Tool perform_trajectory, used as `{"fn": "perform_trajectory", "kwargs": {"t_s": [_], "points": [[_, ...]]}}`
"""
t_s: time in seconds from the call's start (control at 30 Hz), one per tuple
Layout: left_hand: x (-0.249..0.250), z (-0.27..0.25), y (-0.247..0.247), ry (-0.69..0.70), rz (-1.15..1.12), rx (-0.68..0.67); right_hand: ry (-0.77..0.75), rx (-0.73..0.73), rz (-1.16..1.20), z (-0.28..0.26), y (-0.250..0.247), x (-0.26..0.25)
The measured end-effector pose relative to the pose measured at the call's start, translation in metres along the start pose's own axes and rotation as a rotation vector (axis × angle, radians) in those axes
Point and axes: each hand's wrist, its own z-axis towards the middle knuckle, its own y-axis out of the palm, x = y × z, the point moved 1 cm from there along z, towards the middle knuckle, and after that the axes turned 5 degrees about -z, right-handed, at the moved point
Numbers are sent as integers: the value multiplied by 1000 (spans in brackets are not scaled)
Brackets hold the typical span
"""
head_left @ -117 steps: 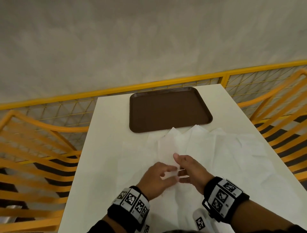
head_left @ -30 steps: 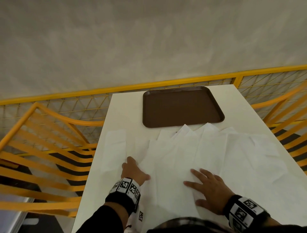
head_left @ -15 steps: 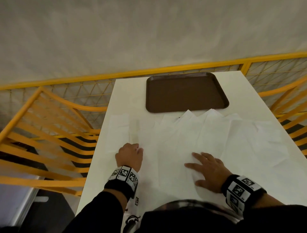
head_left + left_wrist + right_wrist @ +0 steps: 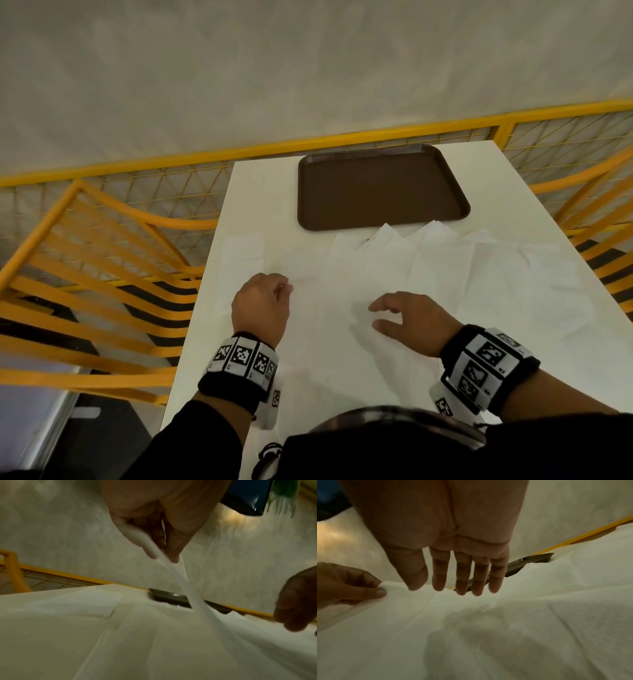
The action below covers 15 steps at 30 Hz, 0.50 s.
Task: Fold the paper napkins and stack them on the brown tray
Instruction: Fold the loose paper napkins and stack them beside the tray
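White paper napkins [image 4: 394, 291] are lying spread and overlapping across the table [image 4: 260, 192], and we are pinching the left edge of one of them between the thumb and fingertips of our left hand [image 4: 262, 306], lifting that edge clear of the table. Our right hand [image 4: 407, 322] is hovering just above the sheet's middle, fingers loosely spread, holding nothing. We judge the fold should be travelling rightward, toward that hand. Beyond the napkins' far points, the brown tray [image 4: 380, 186] is sitting bare.
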Motion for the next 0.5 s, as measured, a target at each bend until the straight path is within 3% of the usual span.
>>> {"fn": "perform_trajectory", "kwargs": {"t_s": [0.07,0.17,0.23,0.3,0.37,0.5], "points": [[14,3,-5,-19,-157,-20,22,32,262,3,-8,-13],[45,2,-10,-23,-517,-280,70,-102,903,7,-12,-35],[61,-1,-8,8,-660,-486,81,-138,1058,11,-16,-44],[67,-4,-6,32,-755,-634,43,-79,1073,16,-21,-50],[63,-2,-7,-79,-950,-607,72,18,1070,20,-27,-54],[40,8,-7,-347,-1198,-391,77,90,1045,24,-34,-48]]}}
